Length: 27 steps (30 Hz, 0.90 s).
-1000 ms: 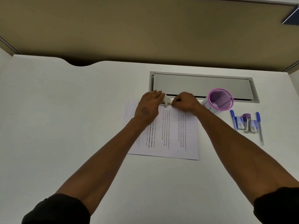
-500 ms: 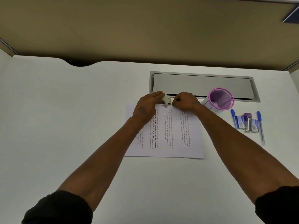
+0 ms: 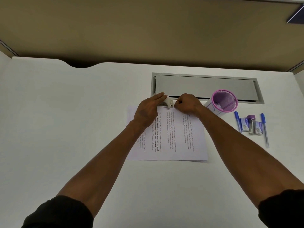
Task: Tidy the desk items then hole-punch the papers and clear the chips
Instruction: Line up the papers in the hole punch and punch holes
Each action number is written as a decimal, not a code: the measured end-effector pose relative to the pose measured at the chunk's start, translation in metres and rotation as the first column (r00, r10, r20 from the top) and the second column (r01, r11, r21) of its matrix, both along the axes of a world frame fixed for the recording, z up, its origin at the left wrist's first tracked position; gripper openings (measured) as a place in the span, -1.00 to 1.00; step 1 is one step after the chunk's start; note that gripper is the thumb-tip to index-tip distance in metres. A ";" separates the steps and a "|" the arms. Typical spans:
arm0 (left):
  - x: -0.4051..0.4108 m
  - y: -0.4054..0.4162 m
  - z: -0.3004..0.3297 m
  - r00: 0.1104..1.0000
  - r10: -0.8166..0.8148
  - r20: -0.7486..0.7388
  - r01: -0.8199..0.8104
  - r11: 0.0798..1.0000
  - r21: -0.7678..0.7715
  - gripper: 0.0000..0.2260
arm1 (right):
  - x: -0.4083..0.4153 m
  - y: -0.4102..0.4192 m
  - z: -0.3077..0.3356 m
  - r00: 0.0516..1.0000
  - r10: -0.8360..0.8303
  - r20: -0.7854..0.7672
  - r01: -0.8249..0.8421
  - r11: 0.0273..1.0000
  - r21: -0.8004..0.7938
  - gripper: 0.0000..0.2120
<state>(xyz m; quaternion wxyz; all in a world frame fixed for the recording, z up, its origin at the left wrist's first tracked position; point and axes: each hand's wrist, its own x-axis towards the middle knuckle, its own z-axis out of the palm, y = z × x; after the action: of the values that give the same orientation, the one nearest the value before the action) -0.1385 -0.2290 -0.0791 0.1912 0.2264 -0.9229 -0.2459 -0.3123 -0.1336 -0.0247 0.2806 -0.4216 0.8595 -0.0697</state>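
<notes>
A stack of printed papers (image 3: 181, 145) lies on the white desk (image 3: 65, 129). A small white and metal hole punch (image 3: 169, 102) sits on the papers' far edge. My left hand (image 3: 148, 109) lies flat over the punch's left part with its fingers stretched out, and hides most of it. My right hand (image 3: 187, 104) is curled at the punch's right end, where it seems to pinch the papers' far edge. What its fingertips hold is hidden.
A purple mesh pen cup (image 3: 225, 101) stands just right of my right hand. Further right lie two blue pens (image 3: 264, 130), small staple boxes (image 3: 245, 125) and a purple-topped stapler (image 3: 251, 124). A grey cable hatch (image 3: 205, 86) lies behind the punch.
The papers have swung under the punch, so their near edge now lies more level and further right. Both hands have stayed at the punch.
</notes>
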 end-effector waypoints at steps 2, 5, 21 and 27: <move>0.000 0.001 0.000 1.000 0.007 0.004 -0.007 1.000 -0.004 -0.56 | 0.000 0.001 -0.001 1.000 0.023 -0.006 -0.023 1.000 -0.005 -0.78; 0.000 0.003 -0.001 0.999 0.036 0.038 -0.035 0.999 -0.019 -0.55 | 0.000 0.006 -0.002 0.999 0.043 0.007 -0.043 0.998 -0.055 -0.83; 0.000 0.004 -0.004 0.997 0.061 0.040 -0.061 0.998 -0.014 -0.57 | -0.001 0.016 -0.011 0.999 -0.034 0.027 0.040 0.968 -0.249 -0.90; 0.000 0.006 -0.002 0.998 0.059 0.024 -0.059 0.998 0.001 -0.58 | 0.001 0.011 -0.014 0.999 -0.046 -0.003 0.044 0.974 -0.222 -0.89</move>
<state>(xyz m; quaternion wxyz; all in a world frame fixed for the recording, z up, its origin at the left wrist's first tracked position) -0.1390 -0.2234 -0.0808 0.1873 0.2567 -0.9178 -0.2382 -0.3114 -0.1224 -0.0385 0.2269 -0.4310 0.8567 -0.1697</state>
